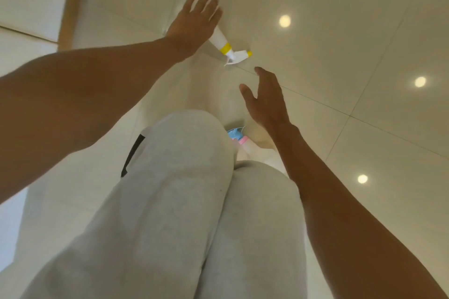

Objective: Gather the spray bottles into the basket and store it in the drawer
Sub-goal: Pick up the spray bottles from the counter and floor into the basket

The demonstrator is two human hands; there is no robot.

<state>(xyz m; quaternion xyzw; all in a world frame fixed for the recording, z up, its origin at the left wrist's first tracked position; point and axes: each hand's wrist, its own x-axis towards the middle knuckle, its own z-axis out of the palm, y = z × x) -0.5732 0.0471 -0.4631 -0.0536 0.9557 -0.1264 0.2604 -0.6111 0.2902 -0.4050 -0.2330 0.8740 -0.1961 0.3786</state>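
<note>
A white spray bottle [220,41] with a yellow collar and yellow nozzle tip lies on its side on the glossy tiled floor. My left hand [194,23] is spread over the bottle's body with its fingers apart, hiding most of it; whether it touches the bottle is unclear. My right hand [266,98] hovers open below and to the right of the nozzle, holding nothing. Between my knees a second spray bottle [239,138] shows a blue trigger head and a pink collar, mostly hidden by my leg. No basket or drawer can be made out.
My legs in light grey trousers [175,189] fill the lower middle of the view. A wooden frame edge [70,2] runs up the upper left. Ceiling lights reflect off the cream floor tiles [340,19] on the right.
</note>
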